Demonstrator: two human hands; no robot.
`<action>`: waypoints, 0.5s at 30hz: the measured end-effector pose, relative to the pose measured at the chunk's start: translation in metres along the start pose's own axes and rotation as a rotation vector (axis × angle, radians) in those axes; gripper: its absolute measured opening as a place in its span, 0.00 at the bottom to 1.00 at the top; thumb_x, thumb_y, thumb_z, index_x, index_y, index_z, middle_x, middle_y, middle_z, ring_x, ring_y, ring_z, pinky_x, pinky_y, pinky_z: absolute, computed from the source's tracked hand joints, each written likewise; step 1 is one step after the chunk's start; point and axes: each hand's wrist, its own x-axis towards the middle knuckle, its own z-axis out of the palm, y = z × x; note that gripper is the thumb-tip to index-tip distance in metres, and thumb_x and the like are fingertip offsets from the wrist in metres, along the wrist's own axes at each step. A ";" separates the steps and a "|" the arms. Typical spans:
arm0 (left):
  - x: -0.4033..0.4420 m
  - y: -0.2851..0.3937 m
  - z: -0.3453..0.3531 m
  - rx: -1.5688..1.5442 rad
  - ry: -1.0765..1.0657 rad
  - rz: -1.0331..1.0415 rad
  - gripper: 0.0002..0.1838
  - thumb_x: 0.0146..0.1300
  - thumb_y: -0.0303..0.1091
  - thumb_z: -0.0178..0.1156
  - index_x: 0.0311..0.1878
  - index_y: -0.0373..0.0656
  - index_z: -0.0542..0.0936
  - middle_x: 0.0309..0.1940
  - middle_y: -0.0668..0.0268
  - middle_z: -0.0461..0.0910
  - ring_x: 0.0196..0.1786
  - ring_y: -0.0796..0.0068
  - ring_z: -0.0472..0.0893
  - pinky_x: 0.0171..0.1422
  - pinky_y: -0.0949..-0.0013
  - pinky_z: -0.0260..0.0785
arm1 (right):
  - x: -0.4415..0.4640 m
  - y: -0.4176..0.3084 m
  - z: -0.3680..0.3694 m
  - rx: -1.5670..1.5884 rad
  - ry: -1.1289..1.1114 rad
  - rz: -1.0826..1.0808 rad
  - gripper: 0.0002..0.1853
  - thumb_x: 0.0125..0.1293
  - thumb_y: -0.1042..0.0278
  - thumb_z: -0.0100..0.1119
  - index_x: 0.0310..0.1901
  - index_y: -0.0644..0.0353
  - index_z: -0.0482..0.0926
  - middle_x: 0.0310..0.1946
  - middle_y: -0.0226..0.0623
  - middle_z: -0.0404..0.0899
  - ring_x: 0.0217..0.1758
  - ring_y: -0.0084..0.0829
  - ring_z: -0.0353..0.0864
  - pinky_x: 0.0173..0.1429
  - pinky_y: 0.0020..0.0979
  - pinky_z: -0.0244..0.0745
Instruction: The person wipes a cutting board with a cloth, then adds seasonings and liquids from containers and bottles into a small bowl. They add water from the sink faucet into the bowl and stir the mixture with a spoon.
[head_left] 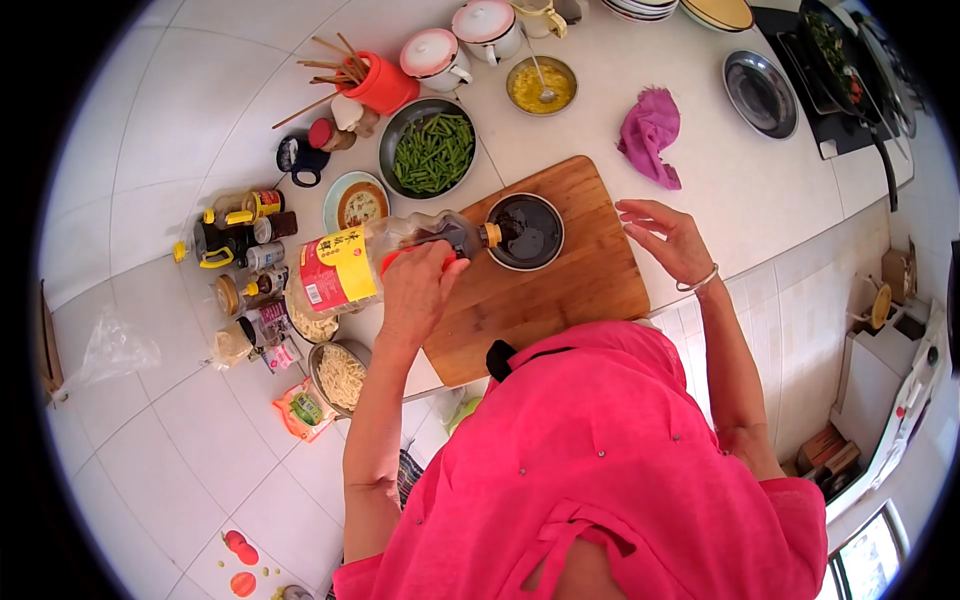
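Observation:
My left hand is closed around the red handle of a large clear plastic jug with a yellow and red label. The jug lies nearly on its side, its orange neck at the rim of a small bowl. Dark liquid shows inside the bowl and near the jug's mouth. Beneath the bowl is a wooden cutting board. My right hand, with a bracelet on its wrist, hovers by the board's right edge. Its fingers are stretched out and hold nothing.
Behind the board stand a pan of cut green beans, a sauce plate and a bowl of beaten egg. A purple cloth and metal plate lie right, near a wok. Noodles and several bottles crowd the left.

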 end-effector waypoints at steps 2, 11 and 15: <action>-0.001 -0.003 0.001 -0.028 0.006 -0.001 0.14 0.59 0.43 0.63 0.33 0.42 0.75 0.28 0.59 0.79 0.34 0.53 0.78 0.39 0.57 0.68 | 0.001 -0.001 0.002 0.001 0.000 0.000 0.18 0.64 0.71 0.62 0.56 0.63 0.77 0.49 0.36 0.81 0.50 0.25 0.80 0.58 0.30 0.75; -0.011 -0.050 -0.005 -0.624 -0.158 -0.202 0.09 0.62 0.35 0.64 0.34 0.40 0.77 0.26 0.70 0.74 0.31 0.82 0.72 0.37 0.75 0.66 | 0.005 0.002 0.014 -0.063 -0.010 0.023 0.17 0.66 0.72 0.59 0.56 0.67 0.76 0.51 0.40 0.80 0.53 0.28 0.79 0.59 0.30 0.75; -0.025 -0.079 -0.029 -0.995 -0.038 -0.256 0.07 0.65 0.34 0.62 0.38 0.40 0.79 0.31 0.73 0.76 0.34 0.84 0.73 0.40 0.77 0.67 | 0.013 -0.004 0.023 -0.095 -0.042 0.056 0.17 0.67 0.74 0.57 0.56 0.68 0.76 0.52 0.41 0.80 0.55 0.29 0.79 0.59 0.30 0.74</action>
